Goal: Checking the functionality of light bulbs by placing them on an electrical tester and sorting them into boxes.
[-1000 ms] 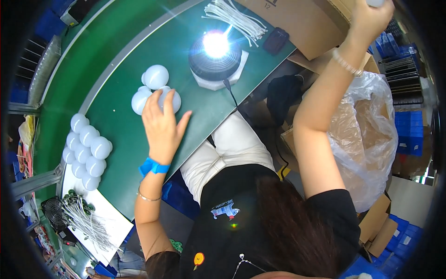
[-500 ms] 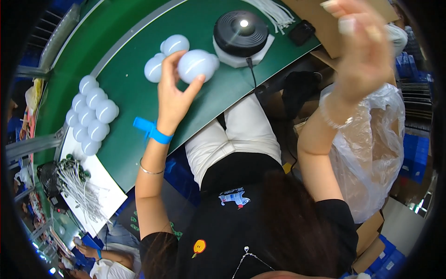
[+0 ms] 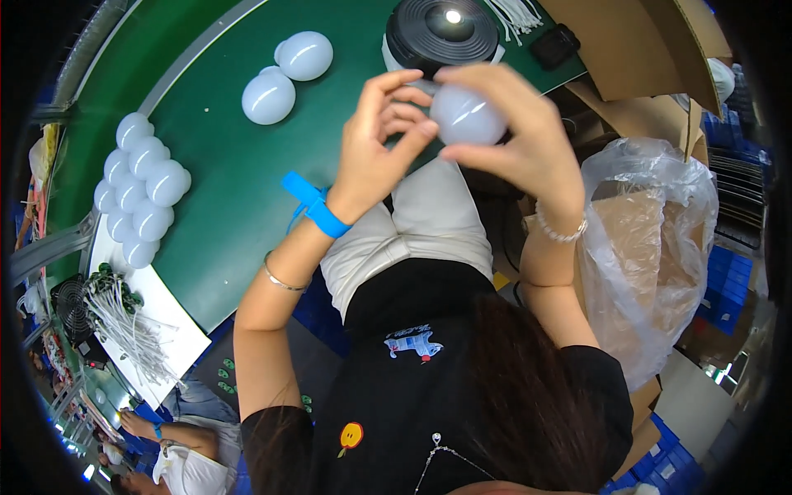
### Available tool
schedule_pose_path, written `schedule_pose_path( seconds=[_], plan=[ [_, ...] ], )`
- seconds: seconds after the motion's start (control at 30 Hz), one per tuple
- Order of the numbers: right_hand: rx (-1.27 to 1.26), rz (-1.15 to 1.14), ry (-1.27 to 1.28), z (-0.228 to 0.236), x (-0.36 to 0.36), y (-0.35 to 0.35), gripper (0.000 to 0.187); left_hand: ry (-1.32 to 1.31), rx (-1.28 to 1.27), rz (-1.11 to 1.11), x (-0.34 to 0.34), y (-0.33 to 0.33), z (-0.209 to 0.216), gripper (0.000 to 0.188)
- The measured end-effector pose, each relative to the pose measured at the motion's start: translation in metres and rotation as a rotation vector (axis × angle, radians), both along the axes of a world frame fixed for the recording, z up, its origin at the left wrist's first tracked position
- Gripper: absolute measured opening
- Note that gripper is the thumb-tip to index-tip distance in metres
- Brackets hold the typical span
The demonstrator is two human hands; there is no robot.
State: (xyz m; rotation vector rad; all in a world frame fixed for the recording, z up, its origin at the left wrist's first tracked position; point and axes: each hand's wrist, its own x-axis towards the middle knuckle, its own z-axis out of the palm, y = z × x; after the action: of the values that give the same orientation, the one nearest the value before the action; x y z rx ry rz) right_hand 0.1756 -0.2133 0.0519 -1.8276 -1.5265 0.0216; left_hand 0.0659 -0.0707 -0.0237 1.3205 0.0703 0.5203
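A white, glossy round bulb cover is held up over the table's near edge, between my two hands. My right hand, slightly blurred, wraps it from the right with thumb below and fingers above. From the left, the curled fingertips and thumb of my left hand meet its left side; their exact contact is partly hidden. Farther left on the green table lie two more of these covers, one white globe and another globe beside it.
A cluster of several white globes sits at the table's left. Below it, a white board carries bundled white wires. A round black device stands at the back, a small black box beside it. At right is a plastic-lined carton.
My right hand has come down from the upper right onto the bulb cover. My left hand has carried the cover rightward. The view has shifted a little.
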Motion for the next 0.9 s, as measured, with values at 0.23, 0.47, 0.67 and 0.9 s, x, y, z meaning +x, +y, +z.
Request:
schedule_pose_path(
  seconds=[0.23,0.47,0.67,0.9],
  plan=[
    [0.542,-0.298,0.222,-0.023,0.067,0.029,0.045,0.196,0.859,0.199,0.009,0.010,-0.021,0.058],
    [0.254,-0.090,0.276,-0.014,0.071,0.049,0.054,0.272,0.948,0.198,0.000,0.011,-0.019,0.067],
    [0.586,0.295,-0.041,-0.050,0.116,0.057,0.052,0.304,1.019,0.174,0.000,0.009,-0.019,0.072],
    [0.072,-0.244,0.274,0.005,0.072,0.022,0.057,0.275,1.063,0.189,0.000,0.009,-0.021,0.073]
  ],
)
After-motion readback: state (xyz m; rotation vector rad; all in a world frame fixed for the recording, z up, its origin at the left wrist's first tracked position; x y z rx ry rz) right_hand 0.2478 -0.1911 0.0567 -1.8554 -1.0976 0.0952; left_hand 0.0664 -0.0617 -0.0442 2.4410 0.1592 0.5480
